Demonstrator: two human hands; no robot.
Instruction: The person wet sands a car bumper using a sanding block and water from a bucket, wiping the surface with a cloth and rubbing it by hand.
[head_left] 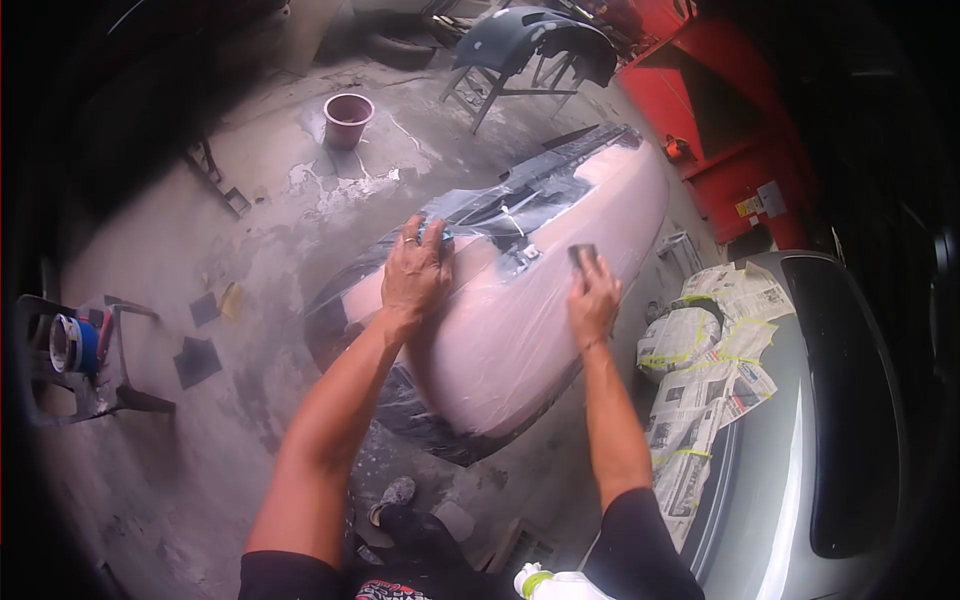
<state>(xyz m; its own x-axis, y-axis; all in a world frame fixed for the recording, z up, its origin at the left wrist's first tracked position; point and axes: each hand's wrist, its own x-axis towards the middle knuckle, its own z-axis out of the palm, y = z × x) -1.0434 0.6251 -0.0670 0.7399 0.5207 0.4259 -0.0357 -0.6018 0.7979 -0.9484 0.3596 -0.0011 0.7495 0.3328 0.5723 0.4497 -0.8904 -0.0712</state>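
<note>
A car bumper (500, 350), pale pink with a dark, patchy inner edge, lies across the middle of the view. My left hand (415, 270) rests on its upper left part, fingers bent down. Something light blue (438, 233) shows at those fingertips, mostly covered, and I cannot make out what it is. In my right hand (594, 300) is a small dark sanding block (581, 255), held by the fingers at the pink surface, right of the middle. Thin whitish streaks run over the bumper between the hands.
A pink bucket (347, 122) stands on the stained floor behind. Another dark bumper (535, 45) sits on a stand. At right is a silver car (770, 440) partly masked with newspaper (690, 400). A dark stool (120, 370) holding a tin (75, 344) stands left.
</note>
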